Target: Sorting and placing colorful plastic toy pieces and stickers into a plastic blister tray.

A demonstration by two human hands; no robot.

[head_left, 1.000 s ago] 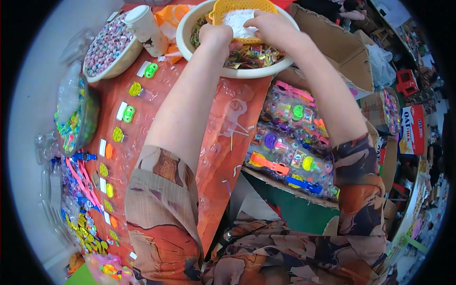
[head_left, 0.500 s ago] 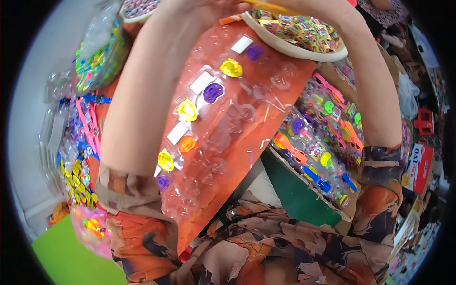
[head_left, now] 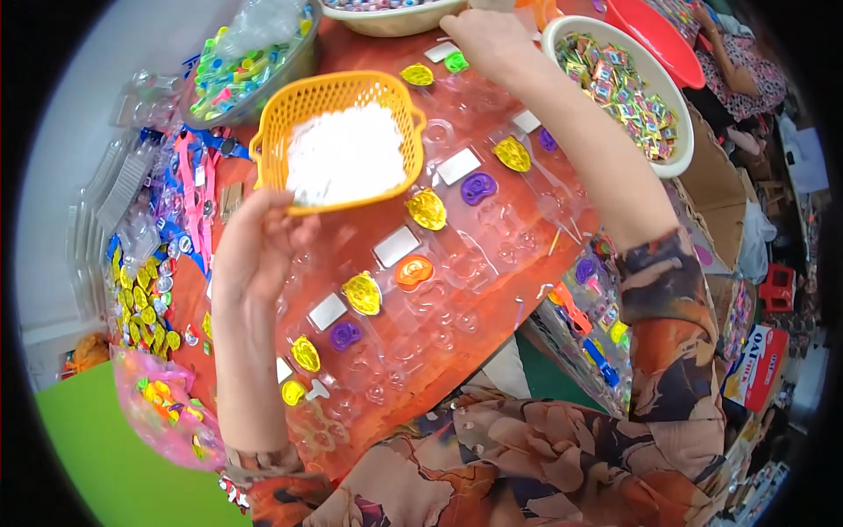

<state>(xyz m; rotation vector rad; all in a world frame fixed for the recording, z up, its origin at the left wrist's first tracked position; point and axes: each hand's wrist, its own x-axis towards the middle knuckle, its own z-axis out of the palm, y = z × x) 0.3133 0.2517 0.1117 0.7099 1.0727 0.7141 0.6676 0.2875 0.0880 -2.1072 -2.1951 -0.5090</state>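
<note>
Red table (head_left: 474,321) beneath both hands; yellow basket (head_left: 342,93) of white pieces (head_left: 347,149), its near-left edge gripped by the left hand (head_left: 259,241); right hand (head_left: 496,42), grip unclear, beside a green pacifier (head_left: 456,61).

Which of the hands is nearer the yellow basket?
The left. The left hand is right at the near left corner of the basket; the right hand is apart from it, farther out and to the right, near the green dummy.
</note>
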